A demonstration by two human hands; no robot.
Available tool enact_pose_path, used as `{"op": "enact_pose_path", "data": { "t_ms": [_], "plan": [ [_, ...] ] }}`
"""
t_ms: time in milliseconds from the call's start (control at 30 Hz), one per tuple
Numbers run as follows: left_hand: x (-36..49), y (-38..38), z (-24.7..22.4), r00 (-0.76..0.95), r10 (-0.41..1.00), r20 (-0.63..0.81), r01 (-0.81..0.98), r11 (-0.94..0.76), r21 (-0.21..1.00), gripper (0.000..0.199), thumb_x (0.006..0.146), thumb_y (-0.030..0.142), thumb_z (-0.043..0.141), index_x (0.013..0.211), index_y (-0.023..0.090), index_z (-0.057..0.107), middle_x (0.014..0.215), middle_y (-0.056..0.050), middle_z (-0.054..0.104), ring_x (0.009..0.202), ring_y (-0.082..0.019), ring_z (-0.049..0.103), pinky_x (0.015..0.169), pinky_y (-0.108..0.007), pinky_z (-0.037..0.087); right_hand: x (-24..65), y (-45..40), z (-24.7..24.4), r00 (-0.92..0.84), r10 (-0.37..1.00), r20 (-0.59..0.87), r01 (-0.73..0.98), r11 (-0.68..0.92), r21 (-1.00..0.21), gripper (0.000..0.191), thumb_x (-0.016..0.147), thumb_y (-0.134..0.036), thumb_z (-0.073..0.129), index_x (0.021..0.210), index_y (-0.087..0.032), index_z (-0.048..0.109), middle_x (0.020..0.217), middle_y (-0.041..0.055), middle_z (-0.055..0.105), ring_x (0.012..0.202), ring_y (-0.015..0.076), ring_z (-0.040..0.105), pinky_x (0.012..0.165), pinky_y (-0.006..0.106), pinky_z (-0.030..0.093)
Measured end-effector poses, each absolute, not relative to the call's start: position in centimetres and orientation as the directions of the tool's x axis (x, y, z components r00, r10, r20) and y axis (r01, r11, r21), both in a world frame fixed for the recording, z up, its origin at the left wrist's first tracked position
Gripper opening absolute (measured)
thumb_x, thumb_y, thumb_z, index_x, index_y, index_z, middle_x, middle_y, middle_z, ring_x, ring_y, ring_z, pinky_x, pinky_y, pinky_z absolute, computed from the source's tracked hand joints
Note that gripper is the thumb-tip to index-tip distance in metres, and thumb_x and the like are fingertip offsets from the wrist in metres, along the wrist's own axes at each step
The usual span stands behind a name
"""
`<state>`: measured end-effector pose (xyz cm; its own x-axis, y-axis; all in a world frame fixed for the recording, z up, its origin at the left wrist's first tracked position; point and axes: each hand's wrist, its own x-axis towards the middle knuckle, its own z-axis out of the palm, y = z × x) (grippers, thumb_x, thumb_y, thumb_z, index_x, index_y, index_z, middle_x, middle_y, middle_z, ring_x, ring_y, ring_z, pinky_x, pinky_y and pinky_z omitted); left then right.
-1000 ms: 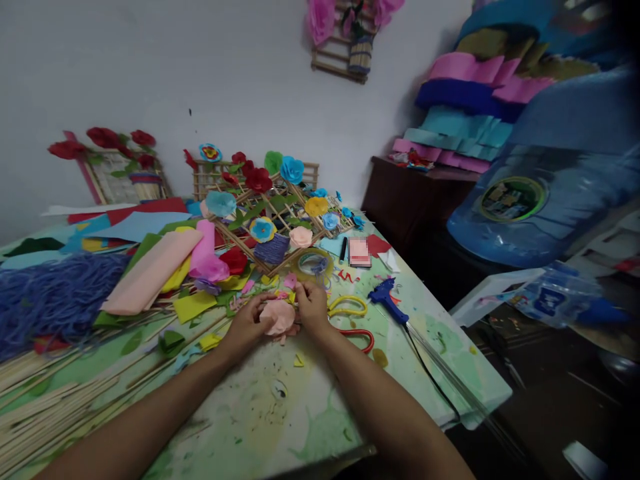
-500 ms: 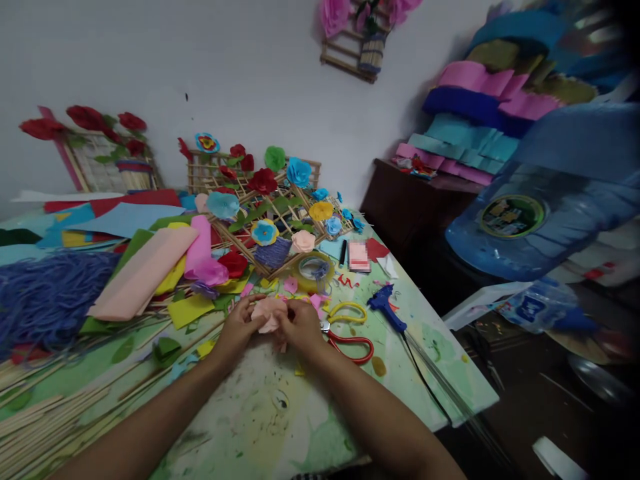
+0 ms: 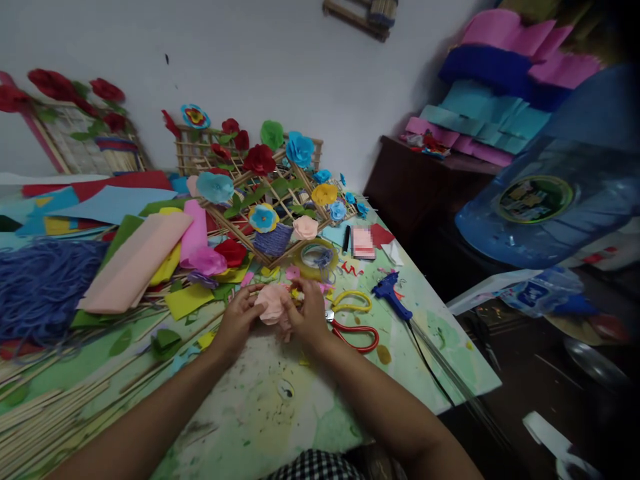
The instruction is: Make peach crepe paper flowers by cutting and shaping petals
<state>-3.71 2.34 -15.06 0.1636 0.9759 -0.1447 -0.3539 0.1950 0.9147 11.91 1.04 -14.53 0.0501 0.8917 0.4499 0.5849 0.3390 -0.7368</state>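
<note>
A pale pink paper flower (image 3: 273, 304) is held between my two hands, just above the table near the middle of the view. My left hand (image 3: 241, 323) pinches its left edge between thumb and fingers. On the other side, my right hand (image 3: 307, 312) grips the right edge, with a small pink tail of paper hanging beneath. Scissors with one yellow and one red handle (image 3: 356, 337) lie right beside my right hand. A blue glue gun (image 3: 393, 297) rests farther right.
Bamboo lattices with paper flowers (image 3: 260, 160) stand behind the hands, by a roll of tape (image 3: 300, 260). Folded crepe paper (image 3: 137, 263), blue yarn (image 3: 45, 293) and thin sticks (image 3: 60, 420) lie left. A large blue bottle (image 3: 545, 193) is at the right.
The view has tilted down slightly. The pink flower now shows more of its round face, and the fingers of my right hand have shifted on its edge.
</note>
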Motion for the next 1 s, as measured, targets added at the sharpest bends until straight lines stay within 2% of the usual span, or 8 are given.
{"op": "enact_pose_path", "data": {
  "t_ms": [33, 100, 167, 267, 433, 600, 833, 1000],
  "plan": [
    [-3.8, 2.3, -15.2, 0.170, 0.975, -0.140, -0.340, 0.192, 0.921, 0.052, 0.063, 0.025, 0.077, 0.109, 0.020, 0.053, 0.076, 0.001, 0.069, 0.063, -0.017, 0.064, 0.061, -0.026, 0.048, 12.0, 0.9, -14.3, 0.026, 0.843, 0.537, 0.629, 0.404, -0.664, 0.030, 0.082, -0.032, 0.057, 0.107, -0.016, 0.059, 0.102, 0.0095, 0.057, 0.096, 0.0223, 0.050, 0.083, 0.035, 0.039],
    [-3.9, 2.3, -15.3, 0.185, 0.975, -0.123, -0.307, 0.176, 0.935, 0.053, 0.065, 0.027, 0.076, 0.112, 0.020, 0.052, 0.075, 0.001, 0.069, 0.064, -0.017, 0.064, 0.062, -0.027, 0.048, 12.1, 0.6, -13.8, -0.097, 0.760, 0.643, 0.710, 0.505, -0.490, 0.028, 0.084, -0.034, 0.057, 0.106, -0.018, 0.061, 0.103, 0.0100, 0.056, 0.098, 0.0244, 0.047, 0.086, 0.039, 0.036],
    [-4.0, 2.2, -15.3, 0.197, 0.974, -0.108, -0.269, 0.159, 0.950, 0.054, 0.067, 0.029, 0.076, 0.114, 0.020, 0.051, 0.075, 0.000, 0.070, 0.064, -0.017, 0.064, 0.062, -0.026, 0.047, 12.0, 0.4, -13.5, -0.215, 0.747, 0.629, 0.758, 0.534, -0.375, 0.021, 0.086, -0.033, 0.054, 0.100, -0.020, 0.064, 0.097, 0.0085, 0.056, 0.093, 0.0239, 0.046, 0.083, 0.039, 0.034],
    [-4.0, 2.2, -15.2, 0.186, 0.977, -0.106, -0.233, 0.149, 0.961, 0.054, 0.066, 0.031, 0.077, 0.113, 0.020, 0.052, 0.071, 0.001, 0.069, 0.065, -0.017, 0.064, 0.063, -0.026, 0.048, 11.7, 0.3, -13.3, -0.248, 0.793, 0.556, 0.806, 0.488, -0.335, 0.017, 0.086, -0.029, 0.055, 0.096, -0.020, 0.066, 0.094, 0.0075, 0.058, 0.091, 0.0232, 0.044, 0.081, 0.038, 0.032],
    [-4.0, 2.2, -15.2, 0.178, 0.977, -0.117, -0.221, 0.155, 0.963, 0.054, 0.066, 0.032, 0.078, 0.113, 0.019, 0.053, 0.073, 0.001, 0.069, 0.066, -0.017, 0.064, 0.063, -0.026, 0.049, 11.5, 0.4, -13.5, -0.218, 0.821, 0.527, 0.805, 0.457, -0.378, 0.015, 0.085, -0.030, 0.060, 0.093, -0.020, 0.066, 0.095, 0.0066, 0.058, 0.092, 0.0221, 0.044, 0.081, 0.037, 0.032],
    [-4.0, 2.3, -15.3, 0.199, 0.973, -0.121, -0.234, 0.167, 0.958, 0.056, 0.065, 0.033, 0.078, 0.113, 0.019, 0.053, 0.084, -0.003, 0.071, 0.075, -0.020, 0.066, 0.069, -0.030, 0.049, 11.5, 0.6, -13.9, -0.125, 0.851, 0.509, 0.751, 0.417, -0.512, 0.011, 0.078, -0.026, 0.068, 0.086, -0.020, 0.063, 0.095, 0.0052, 0.057, 0.093, 0.0214, 0.046, 0.084, 0.036, 0.035],
    [-3.9, 2.3, -15.5, 0.152, 0.982, -0.113, -0.271, 0.151, 0.951, 0.043, 0.071, 0.038, 0.072, 0.108, 0.020, 0.059, 0.065, 0.003, 0.063, 0.062, -0.016, 0.059, 0.062, -0.026, 0.043, 11.3, 1.0, -14.3, 0.017, 0.886, 0.463, 0.614, 0.356, -0.704, 0.007, 0.076, -0.017, 0.066, 0.073, -0.019, 0.060, 0.091, 0.0032, 0.058, 0.092, 0.0198, 0.050, 0.083, 0.034, 0.037],
    [-3.7, 2.3, -15.3, 0.121, 0.985, -0.122, -0.327, 0.156, 0.932, 0.039, 0.071, 0.040, 0.070, 0.102, 0.019, 0.062, 0.068, 0.001, 0.062, 0.061, -0.015, 0.054, 0.061, -0.026, 0.042, 11.5, 1.3, -14.4, 0.072, 0.906, 0.417, 0.550, 0.313, -0.774, 0.005, 0.076, -0.018, 0.064, 0.071, -0.019, 0.062, 0.089, 0.0043, 0.060, 0.092, 0.0206, 0.053, 0.083, 0.036, 0.038]
  ]
}}
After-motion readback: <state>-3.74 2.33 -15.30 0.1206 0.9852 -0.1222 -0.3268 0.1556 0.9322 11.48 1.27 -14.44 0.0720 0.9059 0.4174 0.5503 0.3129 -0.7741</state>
